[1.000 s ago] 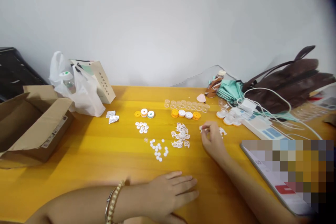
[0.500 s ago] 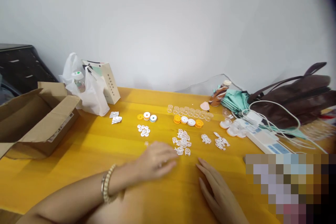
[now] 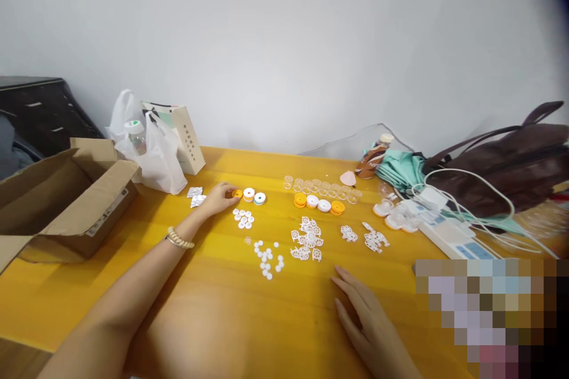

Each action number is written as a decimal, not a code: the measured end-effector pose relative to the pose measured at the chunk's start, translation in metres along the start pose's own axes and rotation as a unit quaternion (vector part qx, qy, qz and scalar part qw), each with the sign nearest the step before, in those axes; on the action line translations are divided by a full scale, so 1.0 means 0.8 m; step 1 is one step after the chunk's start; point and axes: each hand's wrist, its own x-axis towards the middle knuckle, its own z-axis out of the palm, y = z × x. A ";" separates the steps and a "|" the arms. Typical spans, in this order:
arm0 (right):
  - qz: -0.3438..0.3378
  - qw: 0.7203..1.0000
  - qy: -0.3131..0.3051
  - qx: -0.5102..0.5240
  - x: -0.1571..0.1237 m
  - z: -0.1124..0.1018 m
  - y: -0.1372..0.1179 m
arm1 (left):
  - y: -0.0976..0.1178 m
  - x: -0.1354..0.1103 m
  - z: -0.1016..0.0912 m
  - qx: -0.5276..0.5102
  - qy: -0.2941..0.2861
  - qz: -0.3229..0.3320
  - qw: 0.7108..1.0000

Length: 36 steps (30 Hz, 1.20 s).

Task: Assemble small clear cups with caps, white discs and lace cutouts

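Observation:
My left hand [image 3: 219,200] reaches out to the back of the table, its fingertips closed on a small orange disc [image 3: 238,194]. Just right of that disc stand two white-topped round pieces, one with an orange lower edge [image 3: 248,193] and one with a blue edge [image 3: 259,198]. Nearer me lie small white ring-shaped caps [image 3: 243,219] and a scatter of small white discs [image 3: 267,256]. My right hand [image 3: 367,320] lies on the table with fingers apart, holding nothing. Beyond it are white openwork plastic pieces [image 3: 307,238].
Orange and white round pieces [image 3: 318,204] and clear cups [image 3: 323,189] form rows mid-table. More white parts [image 3: 376,239] lie to the right. A cardboard box [image 3: 102,201] and plastic bag [image 3: 160,160] stand left. A power strip [image 3: 457,240], cables and dark bag [image 3: 498,166] crowd the right.
My left hand has moved away and left, from over the small white discs to the orange disc, uncovering the white discs. My right hand has stayed in place.

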 end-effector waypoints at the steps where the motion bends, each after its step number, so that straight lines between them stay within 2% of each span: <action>1: 0.000 1.000 0.001 0.003 0.000 0.000 0.000 | 0.007 -0.001 -0.002 0.001 0.020 -0.006 1.000; 4: -0.003 1.000 0.002 0.006 0.000 0.001 0.001 | 0.046 -0.018 -0.004 -0.005 0.075 -0.003 0.997; 6: -0.005 1.000 -0.001 0.005 0.000 0.001 0.002 | 0.085 -0.044 0.002 -0.019 0.065 0.040 0.997; 7: -0.006 1.000 -0.003 0.004 -0.001 0.001 0.002 | 0.107 -0.061 0.009 -0.038 0.026 0.105 0.993; 9: -0.008 1.000 -0.009 0.002 -0.001 0.001 0.002 | 0.145 -0.100 0.027 -0.036 -0.090 0.224 0.970; 10: -0.010 1.000 -0.013 0.001 0.000 0.001 0.002 | 0.159 -0.120 0.038 -0.020 -0.134 0.257 0.957; 13: -0.015 1.000 -0.018 0.002 0.000 0.001 0.002 | 0.180 -0.163 0.070 0.033 -0.183 0.299 0.936; 17: -0.016 1.000 -0.019 0.003 0.000 0.000 0.001 | 0.178 -0.177 0.085 0.060 -0.189 0.295 0.935; 21: -0.015 1.000 -0.024 0.001 -0.002 0.000 0.001 | 0.169 -0.149 0.068 0.050 -0.172 0.272 0.945; 25: -0.010 1.000 -0.030 -0.004 -0.002 0.000 0.001 | 0.133 -0.092 0.035 0.142 -0.126 0.162 0.968; 26: -0.010 0.999 -0.031 -0.006 -0.002 0.000 0.001 | 0.121 -0.078 0.026 0.147 -0.127 0.125 0.973; 28: -0.010 0.999 -0.032 -0.010 -0.002 0.000 0.000 | 0.096 -0.056 0.008 0.144 -0.144 0.104 0.974; 31: -0.015 0.999 -0.035 -0.017 -0.002 0.000 0.000 | 0.070 -0.041 -0.007 0.150 -0.147 0.082 0.974; 36: -0.023 0.999 -0.038 -0.025 -0.003 0.000 0.001 | 0.049 -0.037 -0.006 0.181 -0.132 0.045 0.974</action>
